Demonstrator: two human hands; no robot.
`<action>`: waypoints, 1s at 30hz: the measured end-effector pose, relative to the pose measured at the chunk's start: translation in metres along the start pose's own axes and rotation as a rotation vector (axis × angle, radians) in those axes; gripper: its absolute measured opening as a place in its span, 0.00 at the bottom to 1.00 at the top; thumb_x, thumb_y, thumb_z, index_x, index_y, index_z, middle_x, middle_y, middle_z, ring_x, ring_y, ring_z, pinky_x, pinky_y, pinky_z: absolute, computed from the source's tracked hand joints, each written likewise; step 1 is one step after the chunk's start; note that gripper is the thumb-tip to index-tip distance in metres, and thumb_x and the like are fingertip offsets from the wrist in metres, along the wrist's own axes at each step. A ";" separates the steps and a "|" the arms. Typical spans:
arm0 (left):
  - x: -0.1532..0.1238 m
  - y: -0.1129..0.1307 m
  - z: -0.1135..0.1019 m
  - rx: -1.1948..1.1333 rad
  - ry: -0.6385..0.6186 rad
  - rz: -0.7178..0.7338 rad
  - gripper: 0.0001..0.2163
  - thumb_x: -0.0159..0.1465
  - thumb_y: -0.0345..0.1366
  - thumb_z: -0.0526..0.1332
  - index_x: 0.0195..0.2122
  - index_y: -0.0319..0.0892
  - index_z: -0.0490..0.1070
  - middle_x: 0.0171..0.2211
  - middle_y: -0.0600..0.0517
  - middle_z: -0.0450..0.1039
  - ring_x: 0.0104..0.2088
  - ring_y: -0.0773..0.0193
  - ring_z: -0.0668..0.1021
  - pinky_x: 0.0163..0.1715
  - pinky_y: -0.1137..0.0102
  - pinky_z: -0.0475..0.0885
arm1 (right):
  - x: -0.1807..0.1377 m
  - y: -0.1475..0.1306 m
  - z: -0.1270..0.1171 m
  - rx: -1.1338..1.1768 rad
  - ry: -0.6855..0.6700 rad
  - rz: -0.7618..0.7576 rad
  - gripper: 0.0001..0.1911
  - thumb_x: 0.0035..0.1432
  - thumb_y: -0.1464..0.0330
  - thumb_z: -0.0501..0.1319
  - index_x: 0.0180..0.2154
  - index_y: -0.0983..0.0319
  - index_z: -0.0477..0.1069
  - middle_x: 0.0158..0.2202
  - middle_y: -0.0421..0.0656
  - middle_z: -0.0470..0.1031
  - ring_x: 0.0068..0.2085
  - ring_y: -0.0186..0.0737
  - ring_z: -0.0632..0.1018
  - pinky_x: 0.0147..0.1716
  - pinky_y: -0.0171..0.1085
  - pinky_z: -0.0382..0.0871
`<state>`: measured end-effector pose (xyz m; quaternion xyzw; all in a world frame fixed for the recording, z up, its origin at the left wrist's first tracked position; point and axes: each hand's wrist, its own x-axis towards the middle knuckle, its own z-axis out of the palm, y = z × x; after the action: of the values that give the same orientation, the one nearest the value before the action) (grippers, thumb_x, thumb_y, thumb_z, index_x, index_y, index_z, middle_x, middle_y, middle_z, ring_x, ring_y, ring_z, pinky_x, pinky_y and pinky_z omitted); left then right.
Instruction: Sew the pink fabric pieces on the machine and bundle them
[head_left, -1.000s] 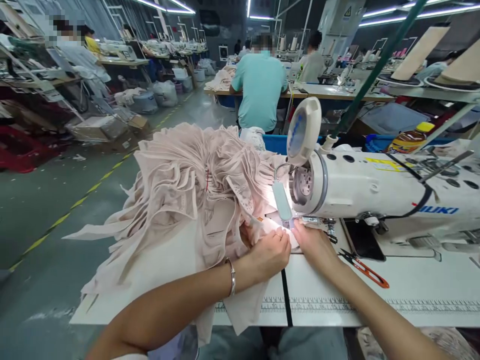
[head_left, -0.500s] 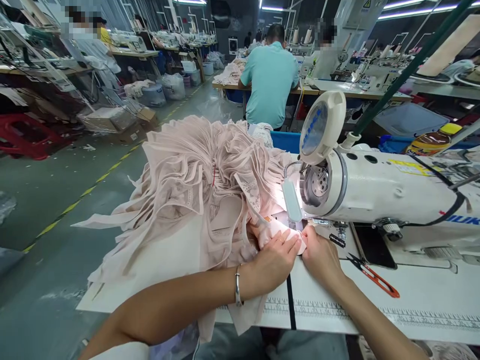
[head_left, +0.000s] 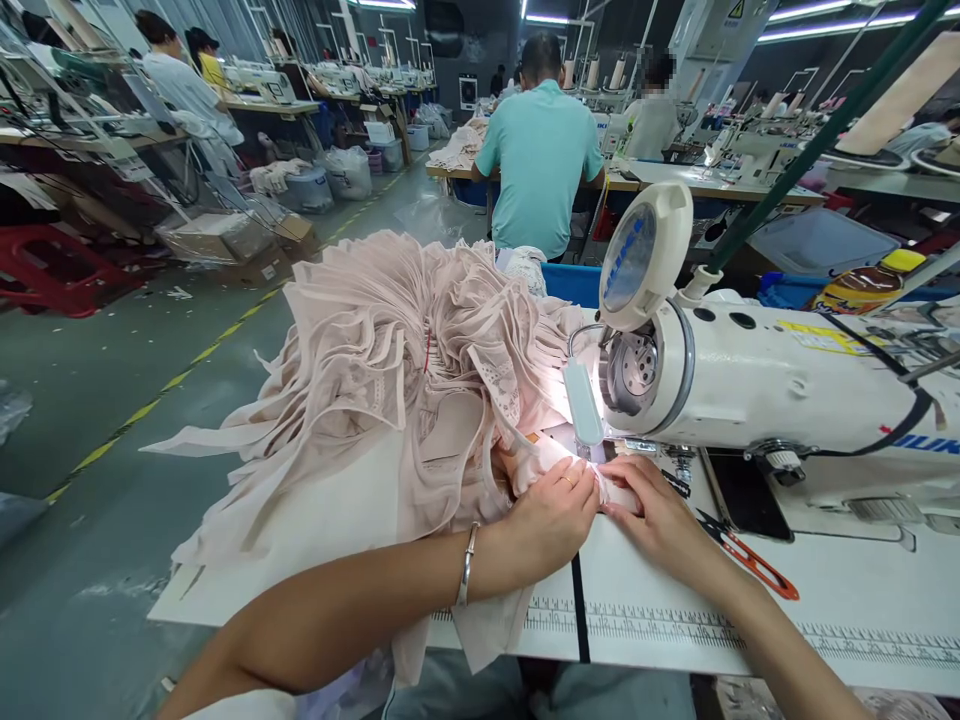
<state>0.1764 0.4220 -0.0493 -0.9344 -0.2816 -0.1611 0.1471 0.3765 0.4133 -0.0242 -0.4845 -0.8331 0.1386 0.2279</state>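
Under the lit head of a white sewing machine (head_left: 750, 375) lies a pale pink garment piece (head_left: 538, 462). My left hand (head_left: 551, 520), with its fingers bent and pressed together, grips the cloth just left of the needle area. On the right, my right hand (head_left: 660, 515) holds the edge of the same piece between thumb and fingers. The needle and presser foot are mostly hidden by my fingers and the small lamp (head_left: 583, 403). A large gathered heap of pale pink garments (head_left: 360, 340) with lace parts joins up behind my left hand.
Orange-handled thread snips (head_left: 757, 570) and a dark phone-like slab (head_left: 742, 492) lie right of my right hand. A ruler strip (head_left: 675, 628) runs along the table's front edge. A person in a turquoise shirt (head_left: 540, 165) sits ahead. A bottle (head_left: 862, 285) stands behind the machine.
My right hand has shifted slightly right and its fingers have spread flatter along the cloth edge. My left hand's fingers have curled more on the cloth. The heap has stayed put.
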 end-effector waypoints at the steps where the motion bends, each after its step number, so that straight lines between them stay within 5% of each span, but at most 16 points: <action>1: 0.001 0.000 0.000 -0.008 0.017 0.005 0.15 0.70 0.27 0.49 0.54 0.27 0.66 0.52 0.37 0.71 0.55 0.52 0.72 0.61 0.57 0.61 | -0.003 0.003 0.002 -0.041 0.059 -0.058 0.14 0.66 0.64 0.54 0.51 0.58 0.67 0.48 0.48 0.74 0.49 0.43 0.74 0.49 0.43 0.71; 10: 0.002 -0.011 -0.023 -0.159 -0.110 -0.196 0.09 0.66 0.24 0.49 0.44 0.35 0.66 0.43 0.42 0.70 0.48 0.52 0.72 0.53 0.56 0.67 | 0.001 -0.008 0.021 -0.513 0.143 -0.149 0.15 0.68 0.70 0.51 0.48 0.66 0.74 0.42 0.50 0.75 0.43 0.46 0.72 0.43 0.42 0.70; 15: 0.010 -0.015 -0.024 -0.140 -0.212 0.001 0.11 0.65 0.21 0.50 0.33 0.37 0.69 0.32 0.46 0.70 0.34 0.59 0.71 0.33 0.65 0.69 | 0.007 -0.010 0.017 -0.613 0.138 -0.195 0.20 0.64 0.81 0.47 0.49 0.67 0.73 0.41 0.49 0.76 0.44 0.44 0.73 0.43 0.39 0.67; 21: 0.012 0.000 0.002 -0.079 -0.030 0.013 0.10 0.69 0.23 0.49 0.44 0.31 0.69 0.45 0.39 0.72 0.47 0.56 0.75 0.50 0.62 0.69 | 0.007 0.012 0.016 -0.542 0.096 -0.203 0.22 0.65 0.79 0.46 0.54 0.64 0.71 0.50 0.48 0.77 0.48 0.43 0.76 0.49 0.43 0.68; 30: 0.012 0.000 0.006 -0.016 -0.009 0.021 0.14 0.70 0.23 0.47 0.53 0.25 0.66 0.50 0.35 0.72 0.54 0.55 0.75 0.59 0.60 0.64 | 0.004 0.024 0.025 -0.466 0.067 -0.108 0.28 0.62 0.80 0.44 0.58 0.62 0.69 0.53 0.50 0.76 0.52 0.46 0.76 0.51 0.47 0.72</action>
<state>0.1870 0.4295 -0.0498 -0.9392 -0.2712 -0.1575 0.1399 0.3800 0.4284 -0.0557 -0.4831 -0.8593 -0.0859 0.1443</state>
